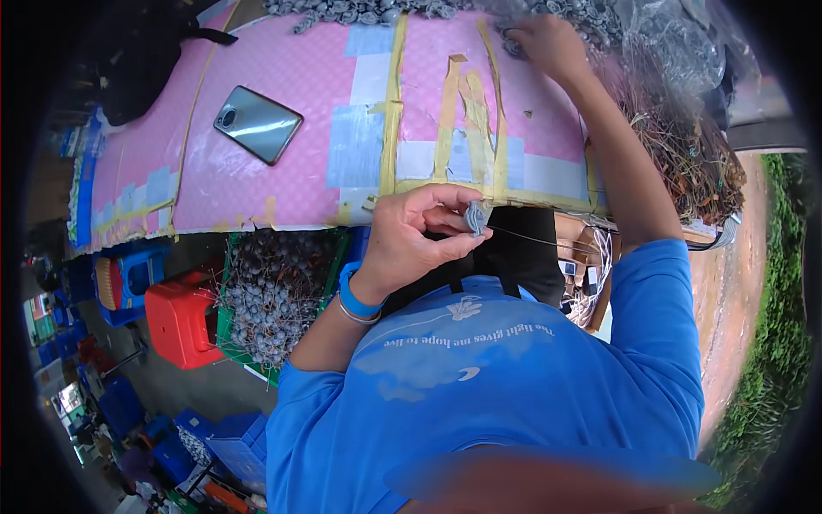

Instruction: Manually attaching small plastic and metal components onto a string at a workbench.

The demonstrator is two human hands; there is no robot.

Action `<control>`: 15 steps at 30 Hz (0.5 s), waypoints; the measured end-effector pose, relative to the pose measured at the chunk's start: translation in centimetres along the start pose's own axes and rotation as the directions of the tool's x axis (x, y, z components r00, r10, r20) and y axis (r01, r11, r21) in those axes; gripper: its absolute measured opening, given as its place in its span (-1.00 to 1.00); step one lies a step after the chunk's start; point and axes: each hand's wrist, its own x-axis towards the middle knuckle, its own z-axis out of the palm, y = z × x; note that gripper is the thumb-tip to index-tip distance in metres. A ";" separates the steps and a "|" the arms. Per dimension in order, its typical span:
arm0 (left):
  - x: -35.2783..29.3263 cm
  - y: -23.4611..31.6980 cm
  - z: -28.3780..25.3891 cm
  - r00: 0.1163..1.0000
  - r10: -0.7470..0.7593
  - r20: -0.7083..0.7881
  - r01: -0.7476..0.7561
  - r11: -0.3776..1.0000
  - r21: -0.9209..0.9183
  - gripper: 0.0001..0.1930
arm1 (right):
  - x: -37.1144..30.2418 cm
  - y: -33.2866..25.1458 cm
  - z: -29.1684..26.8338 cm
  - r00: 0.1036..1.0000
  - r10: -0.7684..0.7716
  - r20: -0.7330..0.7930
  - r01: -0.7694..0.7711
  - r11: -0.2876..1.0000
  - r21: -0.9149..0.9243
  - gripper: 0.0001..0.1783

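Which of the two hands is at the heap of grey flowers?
The right hand, stretched out to the heap at the far edge of the table; the left hand holds a single grey flower.

Room is left between the phone (pixel 259 125) and the tabletop's (pixel 257 193) near edge; the far edge is crowded by grey rosettes (pixel 364 11), the right by stems (pixel 685 163).

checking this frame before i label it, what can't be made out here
In the head view:
Right hand: whether it grips anything; its own fingers hide the contact.
Grey rosette pile: far side cut off by the top edge.
Stem of the held rosette: far end lost against pale cables.
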 end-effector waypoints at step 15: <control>-2.0 0.3 0.3 0.996 0.051 -0.067 -0.052 0.999 -0.014 -0.60 | -8.1 0.5 -2.3 0.948 -0.319 -0.002 0.306 0.913 -0.270 -0.86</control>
